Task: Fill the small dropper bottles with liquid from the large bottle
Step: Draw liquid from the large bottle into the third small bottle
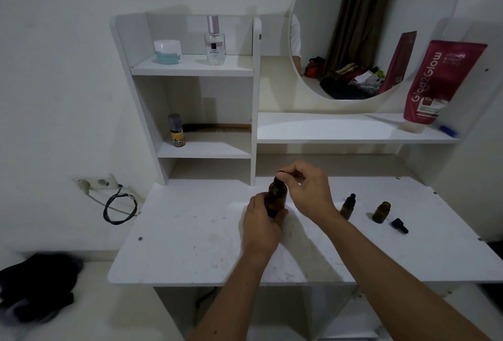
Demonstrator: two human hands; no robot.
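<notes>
Head view, left hand fingers wrapped round large amber glass bottle on white bench, right hand fingers pinching its black cap, two small amber dropper bottles right of it, one uncapped.

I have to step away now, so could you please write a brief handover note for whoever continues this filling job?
Left hand grips the large amber bottle, standing on the desk.
Right hand pinches the large bottle's black cap with its fingers; whether it is loosening or tightening cannot be told.
To the right: a small dropper bottle capped, and a second small bottle open, its dropper cap lying beside it.
Done: one small bottle uncapped. Fill levels are not visible.
Left: pour into the open bottle, recap it, then likely handle the capped one.
</notes>
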